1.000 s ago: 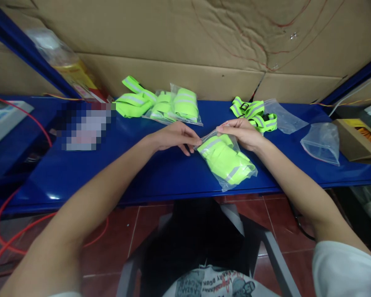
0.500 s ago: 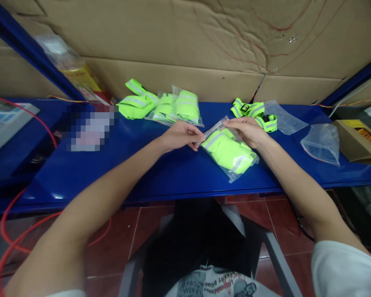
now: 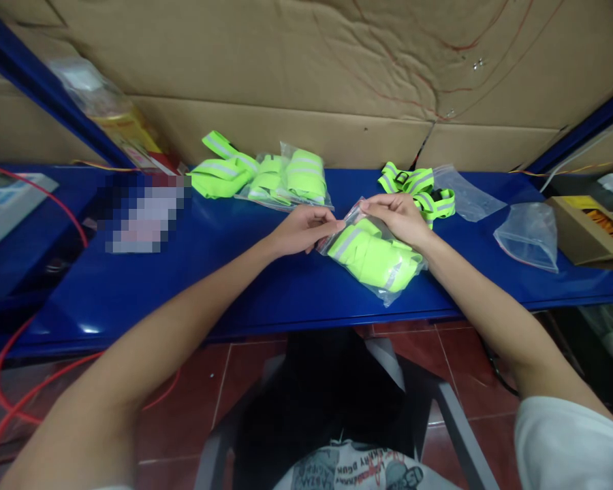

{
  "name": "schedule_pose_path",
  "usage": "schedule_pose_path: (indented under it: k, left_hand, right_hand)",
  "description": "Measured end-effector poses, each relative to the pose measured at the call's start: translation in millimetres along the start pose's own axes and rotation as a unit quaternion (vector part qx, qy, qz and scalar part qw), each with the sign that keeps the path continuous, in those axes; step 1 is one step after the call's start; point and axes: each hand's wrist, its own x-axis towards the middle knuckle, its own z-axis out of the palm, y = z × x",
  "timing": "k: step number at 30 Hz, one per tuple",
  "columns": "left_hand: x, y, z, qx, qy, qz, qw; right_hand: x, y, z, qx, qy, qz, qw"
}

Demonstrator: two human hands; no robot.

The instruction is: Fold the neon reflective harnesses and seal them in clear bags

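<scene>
Clear plastic bag (image 3: 375,255) with folded neon-yellow reflective bands inside lies on the blue bench (image 3: 265,286), just in front of both hands. Left hand (image 3: 301,230) pinches the bag's upper left corner — thumb and fingertips closed on the plastic at the mouth. Right hand (image 3: 398,214) pinches the same top edge a little further right, fingers curled down onto it. Both grips narrow, closed on the bag's rim; the two hands nearly meet above it.

Bag's long axis runs diagonally: mouth end up and left under the fingers, bottom end pointing down and right toward the bench's near edge. Bulk of the bag rests on the bench, below and to the right of the grip.

Behind the right hand, touching or just beside it — loose neon straps (image 3: 419,187) and an empty clear bag (image 3: 464,194). Another empty bag (image 3: 528,235) lies further right. Filled bags (image 3: 291,178) sit at the back, left of centre, against the cardboard wall (image 3: 306,82).
</scene>
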Motion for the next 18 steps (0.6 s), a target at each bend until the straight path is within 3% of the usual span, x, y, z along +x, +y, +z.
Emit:
schedule_pose_path:
  k: [4,14,18]
  left_hand:
    - [1.5,-5.3,5.3,-0.009,0.029,0.003,1.0]
    - [2.7,-3.3,6.5,-0.071,0.023,-0.016,0.997]
    - [2.7,-4.1,10.0,-0.086,0.043,-0.018,0.995]
  right_hand:
    - [-1.4,-3.4,0.5,0.007,-0.005,-0.011,1.0]
    - [-7.0,-7.9,1.4,-0.039,-0.058,0.002,0.998]
    - [-6.4,-6.7,2.0,-0.029,-0.038,0.01,0.999]
